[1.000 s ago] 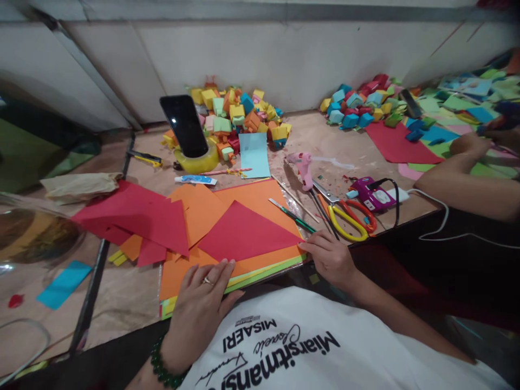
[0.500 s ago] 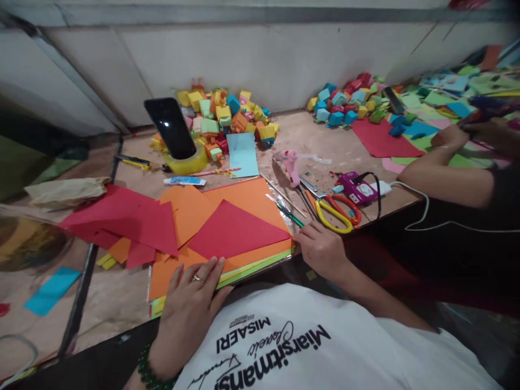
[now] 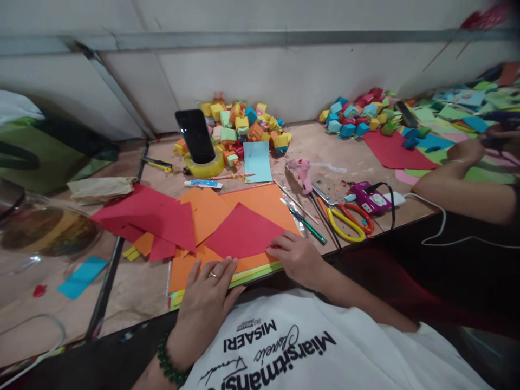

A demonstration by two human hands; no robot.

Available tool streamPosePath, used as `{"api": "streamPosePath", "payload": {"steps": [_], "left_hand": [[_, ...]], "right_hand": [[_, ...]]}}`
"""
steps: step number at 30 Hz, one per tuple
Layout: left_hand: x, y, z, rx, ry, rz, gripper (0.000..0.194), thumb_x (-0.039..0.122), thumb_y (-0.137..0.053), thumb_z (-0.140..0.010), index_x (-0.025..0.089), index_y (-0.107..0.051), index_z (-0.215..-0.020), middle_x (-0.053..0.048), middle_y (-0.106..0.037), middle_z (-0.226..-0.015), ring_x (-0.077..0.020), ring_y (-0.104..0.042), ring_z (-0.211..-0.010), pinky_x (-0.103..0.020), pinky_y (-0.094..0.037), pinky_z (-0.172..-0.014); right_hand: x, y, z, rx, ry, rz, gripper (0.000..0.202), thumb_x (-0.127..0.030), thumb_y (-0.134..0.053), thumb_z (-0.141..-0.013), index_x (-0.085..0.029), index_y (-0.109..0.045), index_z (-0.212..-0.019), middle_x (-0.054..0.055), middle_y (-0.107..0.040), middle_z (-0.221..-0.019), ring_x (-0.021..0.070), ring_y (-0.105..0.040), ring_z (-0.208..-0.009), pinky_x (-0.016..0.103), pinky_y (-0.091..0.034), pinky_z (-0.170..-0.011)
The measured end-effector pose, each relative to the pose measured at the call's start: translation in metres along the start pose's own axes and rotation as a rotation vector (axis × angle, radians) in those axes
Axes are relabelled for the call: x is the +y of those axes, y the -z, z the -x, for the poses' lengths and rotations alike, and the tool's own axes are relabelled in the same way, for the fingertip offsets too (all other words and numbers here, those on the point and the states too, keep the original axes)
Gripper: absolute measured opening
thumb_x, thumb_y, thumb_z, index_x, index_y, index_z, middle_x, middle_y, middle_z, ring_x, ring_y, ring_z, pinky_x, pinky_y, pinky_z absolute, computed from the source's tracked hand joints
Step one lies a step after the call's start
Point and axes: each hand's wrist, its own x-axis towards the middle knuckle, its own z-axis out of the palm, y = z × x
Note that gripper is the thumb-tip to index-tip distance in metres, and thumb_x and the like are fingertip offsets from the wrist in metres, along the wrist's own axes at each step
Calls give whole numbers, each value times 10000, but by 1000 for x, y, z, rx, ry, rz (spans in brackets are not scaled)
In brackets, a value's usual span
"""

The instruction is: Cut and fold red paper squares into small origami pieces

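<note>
Red paper [image 3: 244, 233] lies near on the worktop [image 3: 311, 138], mostly flat, still unshaped; my left hand [image 3: 209, 295] rests loosely spread, my right hand [image 3: 299, 260] curls at its right side, grip I cannot tell.

Left hand [image 3: 207, 298] spread at seven o'clock, fingertips by the angular red paper sheet [image 3: 244, 230]; right hand [image 3: 298, 259] curled at its four-o'clock corner! Pink plastic glue gun [image 3: 303, 174] at two, leaning black smartphone [image 3: 195, 135] at eleven!
</note>
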Motion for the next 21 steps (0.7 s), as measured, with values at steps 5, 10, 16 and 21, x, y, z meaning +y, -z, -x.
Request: {"api": "streamPosePath", "payload": {"steps": [5, 10, 16, 21], "left_hand": [[-3, -5, 2, 15, 16, 63, 362, 341, -481, -947, 124, -607, -1208, -127, -692, -1092, -264, -588, -991, -403, -500, -866], [-4, -7, 3, 22, 33, 65, 362, 348, -462, -954, 138, -614, -1206, -129, -690, -1082, -265, -587, -970, -425, -511, -859], [-6, -2, 0, 7, -10, 68, 367, 341, -495, -942, 131, -612, -1220, -121, -700, -1038, -250, -598, -925, -383, -521, -817], [-11, 3, -3, -18, -17, 39, 368, 378, -475, -951, 135, -645, -1170, -102, -705, -1005, -240, -595, -896, -356, -523, -794]], "right_hand": [[7, 17, 17, 114, -50, 5, 301, -22, -448, -854, -155, -688, -978, 81, -692, -937, 196, -546, -882, 317, -497, -768], [4, 25, 18, 150, -126, 10, 313, -3, -439, -827, -178, -688, -902, 64, -704, -925, 189, -587, -865, 316, -509, -755], [-10, 23, -9, 96, -82, 78, 266, -20, -474, -824, -194, -670, -866, 56, -662, -839, 182, -548, -769, 289, -451, -653], [2, 11, -7, 28, -13, -60, 267, -41, -473, -840, -178, -679, -938, 72, -640, -861, 182, -536, -814, 294, -461, -693]]}}
